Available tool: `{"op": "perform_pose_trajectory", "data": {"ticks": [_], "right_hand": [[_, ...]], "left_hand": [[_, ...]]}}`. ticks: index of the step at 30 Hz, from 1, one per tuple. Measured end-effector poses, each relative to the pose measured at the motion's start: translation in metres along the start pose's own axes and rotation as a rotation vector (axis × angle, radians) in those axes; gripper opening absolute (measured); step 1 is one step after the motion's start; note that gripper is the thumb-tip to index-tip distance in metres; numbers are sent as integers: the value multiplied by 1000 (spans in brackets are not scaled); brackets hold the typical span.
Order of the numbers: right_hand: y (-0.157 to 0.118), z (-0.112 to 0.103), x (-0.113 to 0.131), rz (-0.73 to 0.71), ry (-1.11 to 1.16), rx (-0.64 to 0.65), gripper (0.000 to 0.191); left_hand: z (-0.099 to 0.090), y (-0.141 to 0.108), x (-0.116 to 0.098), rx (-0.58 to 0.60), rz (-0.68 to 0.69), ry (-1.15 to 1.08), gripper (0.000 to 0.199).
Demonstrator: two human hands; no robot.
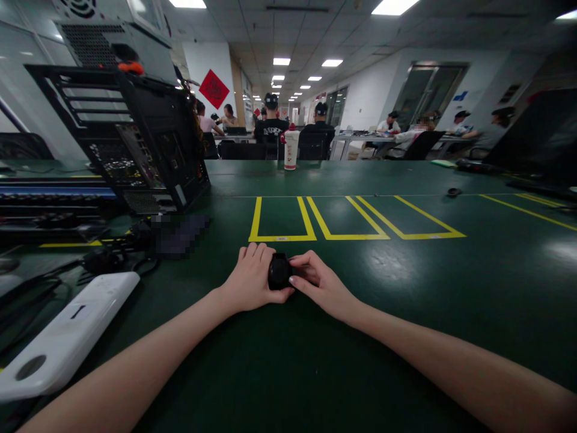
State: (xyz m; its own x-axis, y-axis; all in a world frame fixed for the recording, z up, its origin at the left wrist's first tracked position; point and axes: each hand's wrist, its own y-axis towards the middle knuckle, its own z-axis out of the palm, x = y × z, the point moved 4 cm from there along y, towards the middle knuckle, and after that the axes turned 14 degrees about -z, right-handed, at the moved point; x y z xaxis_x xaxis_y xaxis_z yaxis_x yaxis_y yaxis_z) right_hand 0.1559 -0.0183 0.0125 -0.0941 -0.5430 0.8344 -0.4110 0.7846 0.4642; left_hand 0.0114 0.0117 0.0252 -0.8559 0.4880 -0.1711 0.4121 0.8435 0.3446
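Note:
A small black rounded object [280, 272] with a glossy face rests between my hands, low over or on the green tabletop; its exact kind is unclear. My left hand [253, 275] is closed around its left side, thumb along the bottom and fingers behind. From the right, my right hand [321, 281] grips its edge between thumb and forefinger, the other fingers curled behind. Parts of the object are hidden by my fingers.
Yellow tape outlines [282, 238] mark the green table [360, 373] ahead. On the left stand an open black computer case [166, 144], cables and a white elongated device [76, 328]. Farther off are a paper cup [291, 150] and a small black ring-like piece [453, 192]. People sit beyond.

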Motion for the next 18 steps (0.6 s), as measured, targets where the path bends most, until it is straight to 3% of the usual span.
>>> {"op": "perform_pose_trajectory", "data": {"ticks": [7,18], "right_hand": [[0,-1,-4,29,-72,13,36],[0,0,-1,29,-43,8,25]], "left_hand": [[0,0,0,-12,-1,14,61],[0,-1,0,2,3,2,59]]}}
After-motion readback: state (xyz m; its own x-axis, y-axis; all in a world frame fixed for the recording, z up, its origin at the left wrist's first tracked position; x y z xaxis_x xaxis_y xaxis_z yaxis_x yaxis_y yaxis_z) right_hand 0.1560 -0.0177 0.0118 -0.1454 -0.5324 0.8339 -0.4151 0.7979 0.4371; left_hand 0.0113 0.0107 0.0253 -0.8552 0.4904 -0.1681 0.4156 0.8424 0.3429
